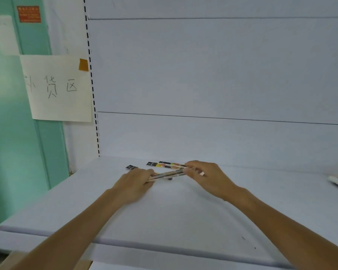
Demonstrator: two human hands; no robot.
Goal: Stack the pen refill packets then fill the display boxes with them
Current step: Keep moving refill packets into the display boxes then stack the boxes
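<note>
Right now my left hand [137,182] and right hand [205,176] each pinch one end of a thin stack of refill packets [168,174], held between them low over the shelf [164,221]. Loose packets [164,164] lie just beyond my fingers. The stack looks light, bendy and slick, so gripping both ends seems safest.

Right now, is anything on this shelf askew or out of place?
Nothing is damaged or spilled. Only loose refill packets lie unaligned on the shelf behind the stack that the left hand and right hand grip. No display box is in view.
</note>
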